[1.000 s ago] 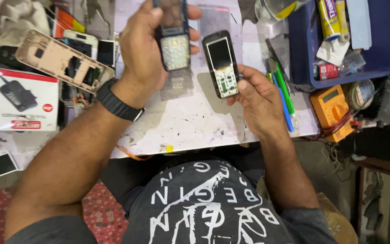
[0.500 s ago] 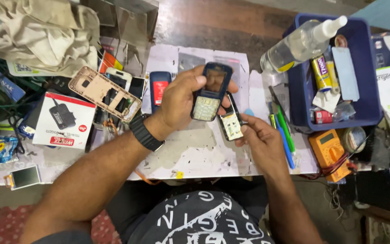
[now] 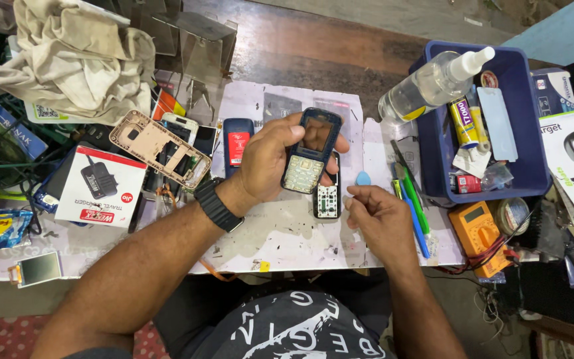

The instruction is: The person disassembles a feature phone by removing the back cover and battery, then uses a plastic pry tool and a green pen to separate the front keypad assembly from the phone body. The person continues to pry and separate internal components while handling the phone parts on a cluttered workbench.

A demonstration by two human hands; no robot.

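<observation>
Left of the white mat (image 3: pixel 280 233), a beige phone frame (image 3: pixel 167 147) and a charger box (image 3: pixel 101 186) are seen. Over the mat, a dark blue keypad phone (image 3: pixel 310 151), screen empty, is gripped firmly by the left hand (image 3: pixel 267 159); it is best kept level and held by its edges. A second phone (image 3: pixel 327 196) lies just below. The right hand (image 3: pixel 380 216) is loosely curled, seemingly empty. Right of the mat stands a blue tray (image 3: pixel 440 153).
</observation>
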